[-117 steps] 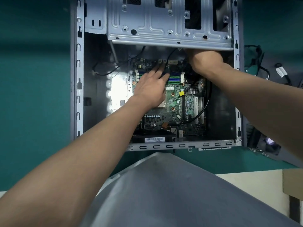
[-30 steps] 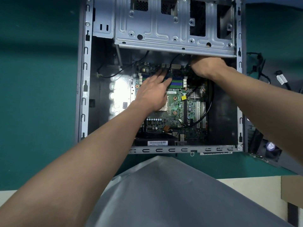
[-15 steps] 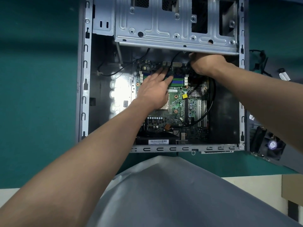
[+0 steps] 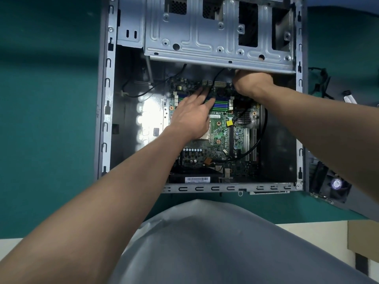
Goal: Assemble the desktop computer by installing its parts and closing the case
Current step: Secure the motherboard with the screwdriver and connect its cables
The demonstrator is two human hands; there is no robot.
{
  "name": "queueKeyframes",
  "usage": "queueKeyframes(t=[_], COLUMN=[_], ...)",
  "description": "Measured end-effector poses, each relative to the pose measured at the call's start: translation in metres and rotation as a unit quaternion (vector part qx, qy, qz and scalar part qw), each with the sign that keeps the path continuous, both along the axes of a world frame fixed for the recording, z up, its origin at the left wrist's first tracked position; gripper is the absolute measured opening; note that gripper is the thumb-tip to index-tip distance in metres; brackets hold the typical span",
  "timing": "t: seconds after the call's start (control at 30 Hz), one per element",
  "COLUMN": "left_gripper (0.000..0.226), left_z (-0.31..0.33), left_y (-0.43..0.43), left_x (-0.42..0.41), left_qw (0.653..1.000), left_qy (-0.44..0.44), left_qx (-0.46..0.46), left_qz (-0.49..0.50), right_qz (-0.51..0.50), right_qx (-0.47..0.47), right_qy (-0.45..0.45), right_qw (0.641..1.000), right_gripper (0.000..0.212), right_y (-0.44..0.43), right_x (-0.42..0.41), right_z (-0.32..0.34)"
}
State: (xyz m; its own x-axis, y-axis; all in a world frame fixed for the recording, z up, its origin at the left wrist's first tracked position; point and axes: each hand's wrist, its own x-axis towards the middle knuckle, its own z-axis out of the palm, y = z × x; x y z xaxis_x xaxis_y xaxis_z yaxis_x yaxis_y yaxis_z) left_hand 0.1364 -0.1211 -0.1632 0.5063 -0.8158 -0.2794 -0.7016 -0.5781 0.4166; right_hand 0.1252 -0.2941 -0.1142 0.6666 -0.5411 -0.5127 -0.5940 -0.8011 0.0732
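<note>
An open grey computer case (image 4: 103, 111) lies flat on a teal mat, its green motherboard (image 4: 220, 130) mounted inside. My left hand (image 4: 189, 117) lies flat on the board, its straight fingers pressing on the blue and green memory slots (image 4: 222, 104). My right hand (image 4: 253, 83) reaches under the edge of the metal drive cage (image 4: 205, 37) at the board's top right corner; its fingers are curled and hidden there, so what they hold cannot be seen. A black cable (image 4: 259, 140) loops across the board's right side.
A black fan unit (image 4: 333, 185) lies outside the case at the lower right. Loose black cables (image 4: 322, 83) sit right of the case. A thin black wire (image 4: 139, 93) runs over the case floor at the left. Grey clothing (image 4: 205, 242) fills the bottom.
Both hands hold nearly the same places throughout. The view has shifted slightly, so the case sits a little lower and to the right in the picture.
</note>
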Motion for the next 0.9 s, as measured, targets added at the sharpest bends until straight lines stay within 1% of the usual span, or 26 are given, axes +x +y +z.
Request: queueKeyframes(t=[0.1,0.2,0.27,0.33,0.37,0.4,0.47,0.53,0.57,0.63,0.67,0.73,0.77,0.8,0.83,0.9], left_gripper=[0.062,0.062,0.064,0.065,0.067,0.068,0.073,0.081,0.084,0.084,0.079,0.073,0.073,0.075,0.076,0.077], left_z=[0.001,0.003,0.006,0.010,0.013,0.016,0.023,0.030,0.033,0.039,0.041,0.044,0.045,0.045,0.046,0.045], left_y=[0.000,-0.001,-0.001,-0.002,-0.003,-0.004,-0.007,-0.010,-0.012,-0.016,-0.019,-0.024,-0.027,-0.030,-0.033,-0.037], left_x=[0.000,0.000,0.000,-0.001,-0.002,-0.003,-0.005,-0.007,-0.009,-0.015,-0.019,-0.027,-0.030,-0.034,-0.037,-0.042], left_qw=[1.000,1.000,1.000,0.999,0.999,0.998,0.996,0.992,0.989,0.985,0.985,0.987,0.988,0.987,0.986,0.981], left_qy=[0.000,-0.007,-0.012,-0.019,-0.021,-0.021,-0.019,-0.018,-0.017,-0.023,-0.032,-0.043,-0.036,-0.020,0.005,0.060], left_qx=[0.000,0.005,0.015,0.033,0.043,0.054,0.082,0.120,0.141,0.168,0.167,0.151,0.146,0.148,0.155,0.171], left_qz=[0.003,-0.003,-0.012,-0.015,-0.017,-0.019,-0.022,-0.027,-0.029,-0.028,-0.028,-0.037,-0.047,-0.060,-0.069,-0.064], right_qz=[-0.031,-0.047,-0.096,-0.139,-0.147,-0.151,-0.148,-0.167,-0.190,-0.241,-0.267,-0.298,-0.293,-0.280,-0.268,-0.278], right_qx=[0.000,-0.002,0.011,0.015,0.016,0.017,0.030,0.065,0.089,0.150,0.207,0.327,0.357,0.360,0.347,0.295], right_qy=[0.006,-0.028,-0.067,-0.117,-0.152,-0.195,-0.278,-0.321,-0.338,-0.369,-0.395,-0.462,-0.491,-0.510,-0.520,-0.510], right_qw=[0.999,0.998,0.993,0.983,0.977,0.969,0.949,0.930,0.917,0.885,0.854,0.769,0.739,0.730,0.733,0.759], right_gripper=[0.042,0.036,0.028,0.029,0.028,0.022,0.012,0.004,0.005,0.017,0.019,0.020,0.020,0.020,0.021,0.019], right_y=[0.003,0.005,0.008,0.018,0.024,0.033,0.051,0.065,0.070,0.074,0.073,0.064,0.054,0.041,0.027,-0.003], right_x=[0.001,-0.002,-0.011,-0.024,-0.032,-0.041,-0.059,-0.074,-0.081,-0.095,-0.103,-0.121,-0.131,-0.143,-0.155,-0.177], right_z=[0.000,0.002,0.005,0.012,0.015,0.019,0.030,0.041,0.047,0.061,0.071,0.091,0.100,0.106,0.110,0.105])
